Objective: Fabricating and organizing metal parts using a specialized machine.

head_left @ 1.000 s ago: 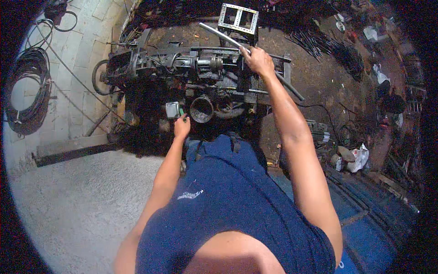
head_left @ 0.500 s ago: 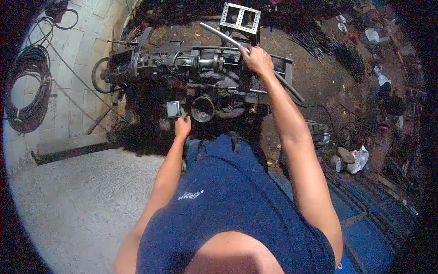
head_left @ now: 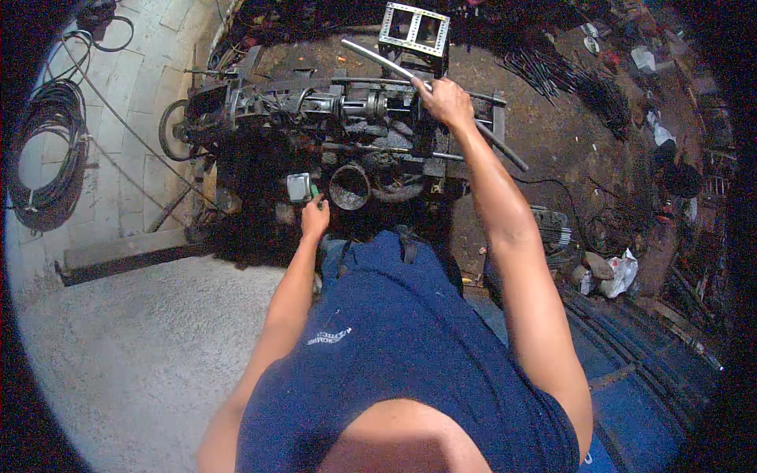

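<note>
A long, grey metal rod [head_left: 377,57] runs slantwise over the machine, and my right hand [head_left: 446,103] is wrapped round its middle. Its lower end sticks out past my wrist on the right. My left hand [head_left: 315,218] is closed on a small green handle-like piece [head_left: 315,191], beside a pale square box [head_left: 299,188] at the near side of the machine. Whether that piece is fixed to the box I cannot tell. Dark and greasy, the lathe-like machine [head_left: 323,102] lies across the space ahead, with a round metal bowl-shaped part [head_left: 349,188] right of my left hand.
A perforated light metal frame [head_left: 415,30] stands behind the machine. Thin dark rods [head_left: 536,75] lie heaped on the floor at the far right. A coiled black cable [head_left: 47,150] rests at left. Stones and a white bag [head_left: 623,273] lie to the right.
The rod's far end has shifted very slightly left. Both hands keep their grips and stay nearly where they were.
</note>
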The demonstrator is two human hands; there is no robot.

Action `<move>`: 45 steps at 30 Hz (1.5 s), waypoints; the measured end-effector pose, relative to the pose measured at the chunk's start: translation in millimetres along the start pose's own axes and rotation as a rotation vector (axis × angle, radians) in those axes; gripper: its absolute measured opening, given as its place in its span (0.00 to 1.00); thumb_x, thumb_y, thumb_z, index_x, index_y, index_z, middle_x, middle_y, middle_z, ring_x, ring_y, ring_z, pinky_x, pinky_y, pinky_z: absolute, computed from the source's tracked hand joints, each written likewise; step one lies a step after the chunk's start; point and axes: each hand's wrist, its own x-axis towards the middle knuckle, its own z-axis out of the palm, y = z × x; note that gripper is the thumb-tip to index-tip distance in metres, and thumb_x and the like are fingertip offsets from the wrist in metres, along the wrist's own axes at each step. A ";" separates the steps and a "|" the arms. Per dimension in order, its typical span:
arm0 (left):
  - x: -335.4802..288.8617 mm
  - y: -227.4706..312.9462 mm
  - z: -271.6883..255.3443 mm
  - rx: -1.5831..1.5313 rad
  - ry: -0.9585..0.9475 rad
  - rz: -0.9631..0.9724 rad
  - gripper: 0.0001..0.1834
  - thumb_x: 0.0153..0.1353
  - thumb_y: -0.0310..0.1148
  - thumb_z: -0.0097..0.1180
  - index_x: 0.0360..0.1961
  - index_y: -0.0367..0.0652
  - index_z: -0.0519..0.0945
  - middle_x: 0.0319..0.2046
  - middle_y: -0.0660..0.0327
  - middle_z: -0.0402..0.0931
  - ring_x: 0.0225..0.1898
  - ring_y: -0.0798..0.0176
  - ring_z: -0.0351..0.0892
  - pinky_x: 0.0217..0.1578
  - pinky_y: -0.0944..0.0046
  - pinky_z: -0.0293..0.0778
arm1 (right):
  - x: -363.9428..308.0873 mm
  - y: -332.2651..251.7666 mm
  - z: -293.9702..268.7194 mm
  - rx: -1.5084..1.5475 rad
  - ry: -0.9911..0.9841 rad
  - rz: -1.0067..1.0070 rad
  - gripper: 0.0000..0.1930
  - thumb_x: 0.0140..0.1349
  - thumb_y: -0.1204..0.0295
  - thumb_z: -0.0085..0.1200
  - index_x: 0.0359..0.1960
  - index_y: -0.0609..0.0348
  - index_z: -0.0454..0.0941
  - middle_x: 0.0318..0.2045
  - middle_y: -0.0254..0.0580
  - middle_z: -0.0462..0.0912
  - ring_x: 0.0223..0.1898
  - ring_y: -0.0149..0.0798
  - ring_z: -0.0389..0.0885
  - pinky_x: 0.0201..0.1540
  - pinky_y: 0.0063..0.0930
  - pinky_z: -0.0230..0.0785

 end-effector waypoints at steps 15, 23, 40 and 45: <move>0.1 7.7 -4.1 0.005 -0.001 0.001 0.20 0.57 0.42 0.50 0.47 0.43 0.77 0.39 0.42 0.76 0.44 0.41 0.75 0.45 0.51 0.70 | -1.0 4.9 -2.3 0.027 0.017 0.029 0.36 0.59 0.39 0.34 0.32 0.64 0.80 0.36 0.60 0.79 0.41 0.57 0.77 0.45 0.47 0.68; -1.1 15.1 -5.0 -0.044 0.059 -0.113 0.23 0.58 0.45 0.46 0.47 0.39 0.76 0.39 0.41 0.76 0.44 0.39 0.74 0.45 0.48 0.68 | 0.9 -0.3 7.1 0.011 0.063 -0.017 0.37 0.58 0.38 0.35 0.32 0.65 0.81 0.35 0.61 0.80 0.39 0.57 0.79 0.43 0.47 0.71; 40.2 -12.4 0.0 -0.658 -0.387 -0.667 0.13 0.60 0.39 0.45 0.32 0.38 0.71 0.19 0.60 0.71 0.16 0.65 0.67 0.15 0.62 0.63 | 4.0 0.0 -1.4 0.023 -0.010 0.024 0.38 0.58 0.37 0.34 0.34 0.65 0.80 0.36 0.58 0.80 0.40 0.56 0.79 0.45 0.46 0.70; 38.8 -9.8 -1.2 -0.676 -0.363 -0.694 0.12 0.59 0.39 0.46 0.30 0.40 0.69 0.18 0.60 0.69 0.14 0.66 0.64 0.14 0.61 0.61 | 3.5 -6.8 1.1 -0.016 0.010 0.005 0.38 0.57 0.37 0.34 0.33 0.64 0.81 0.36 0.58 0.80 0.40 0.56 0.79 0.44 0.47 0.70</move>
